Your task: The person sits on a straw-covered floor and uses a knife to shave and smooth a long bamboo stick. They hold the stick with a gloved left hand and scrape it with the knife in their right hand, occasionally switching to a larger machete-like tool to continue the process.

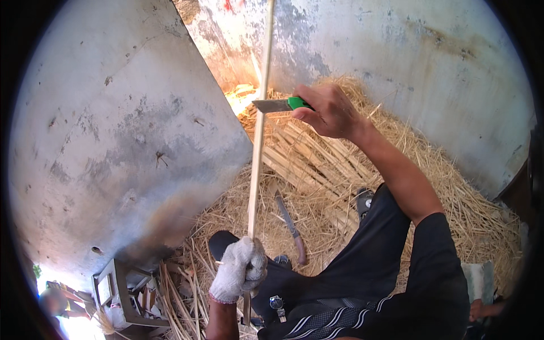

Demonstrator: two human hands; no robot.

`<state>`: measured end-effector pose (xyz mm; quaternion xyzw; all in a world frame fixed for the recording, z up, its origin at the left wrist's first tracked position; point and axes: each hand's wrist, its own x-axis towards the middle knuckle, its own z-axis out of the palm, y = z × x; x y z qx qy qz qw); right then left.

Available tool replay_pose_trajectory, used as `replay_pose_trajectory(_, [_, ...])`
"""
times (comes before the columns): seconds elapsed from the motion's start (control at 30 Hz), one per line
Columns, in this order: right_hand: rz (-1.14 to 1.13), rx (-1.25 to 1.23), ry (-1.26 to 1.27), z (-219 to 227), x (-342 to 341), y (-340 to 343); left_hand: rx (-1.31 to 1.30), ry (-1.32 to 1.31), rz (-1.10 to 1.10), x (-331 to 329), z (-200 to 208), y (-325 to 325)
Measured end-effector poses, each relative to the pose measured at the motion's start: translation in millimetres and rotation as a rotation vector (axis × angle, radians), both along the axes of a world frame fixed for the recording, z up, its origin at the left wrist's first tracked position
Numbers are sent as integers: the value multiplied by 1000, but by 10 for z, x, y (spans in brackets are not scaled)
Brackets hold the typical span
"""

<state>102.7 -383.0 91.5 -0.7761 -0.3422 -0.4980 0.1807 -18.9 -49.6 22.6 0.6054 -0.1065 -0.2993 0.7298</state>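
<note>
Grasping strip in gloved left hand, knife in right hand, with machete on straw at five o'clock, wall at nine

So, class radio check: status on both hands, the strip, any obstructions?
Gloved left hand gripping pale strip. Right hand holding green-handled cutter, blade overlapping strip; contact unclear. Long knife lying among straw below; nothing visibly blocking the blade.

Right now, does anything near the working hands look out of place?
Yes: a long metal knife with a brown handle lies loose on pale straw-like shavings near the person's black-trousered legs, where it could be stepped on.
</note>
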Motion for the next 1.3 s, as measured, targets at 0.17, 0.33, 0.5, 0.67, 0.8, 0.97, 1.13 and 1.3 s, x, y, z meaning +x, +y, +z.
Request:
replay_pose_trajectory(0.17, [-69, -166, -87, -163, 164, 69, -5, 116, 21, -166, -145, 196])
replay_pose_trajectory(0.33, [-143, -191, -241, -260, 331, 169, -30, 270, 131, -301, -172, 212])
replay_pose_trajectory(0.5, [-415, 15, -134, -433, 856, -19, 120, 303, 89, -387, -180, 125])
replay_pose_trajectory(0.67, [-614, 420, 274, -339, 952, -806, 86, 361, 41, -670, -577, 303])
replay_pose_trajectory(0.8, [-454, 410, 236, -437, 730, -892, -99, 470, 36, -529, -673, 474])
replay_pose_trajectory(0.97, [75, -56, 195, -500, 595, -303, -236, 546, -42, -489, -712, 494])
replay_pose_trajectory(1.13, [-38, -148, 55, -593, 554, -198, -339, 616, -67, -542, -765, 496])
replay_pose_trajectory(1.3, [-381, 35, 144, -512, 787, -779, -411, 730, -133, -765, -955, 592])
